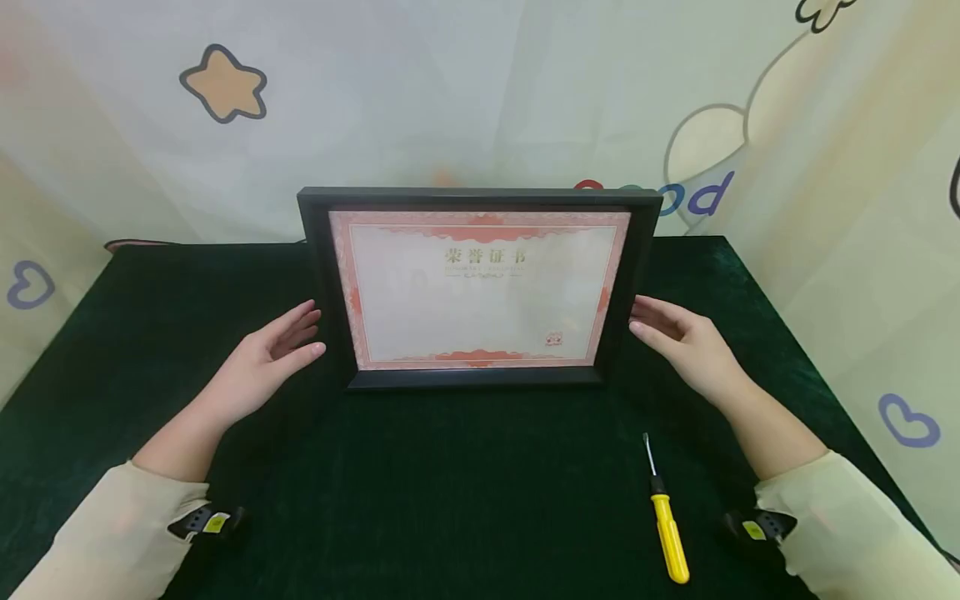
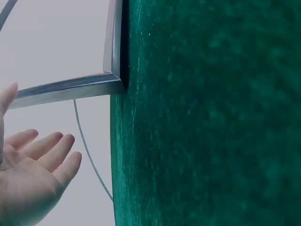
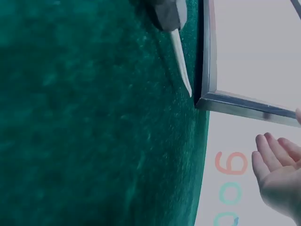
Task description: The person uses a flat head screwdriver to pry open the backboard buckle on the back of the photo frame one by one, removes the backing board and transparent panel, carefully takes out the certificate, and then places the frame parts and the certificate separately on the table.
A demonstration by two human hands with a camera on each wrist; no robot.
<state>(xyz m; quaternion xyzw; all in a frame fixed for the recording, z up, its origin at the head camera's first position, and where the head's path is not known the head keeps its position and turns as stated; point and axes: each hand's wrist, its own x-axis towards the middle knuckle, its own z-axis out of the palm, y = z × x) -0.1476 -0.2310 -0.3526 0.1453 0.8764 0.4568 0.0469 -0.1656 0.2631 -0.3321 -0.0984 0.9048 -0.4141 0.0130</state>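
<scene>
On the tabletop (image 1: 465, 483), black frame (image 1: 480, 379) stood upright between left hand (image 1: 261, 360) and right hand (image 1: 693, 350), fingers of both loosely extended just beside its edges, neither gripping; certificate (image 1: 480, 308) sat inside.

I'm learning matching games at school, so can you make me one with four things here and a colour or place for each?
Things:
1. picture frame
2. screwdriver
3. star
4. tablecloth

Colours and places:
A. pale orange
B. dark green
C. mostly yellow
D. between the left hand and the right hand

Pairs: 1-D, 2-C, 3-A, 4-B
</scene>
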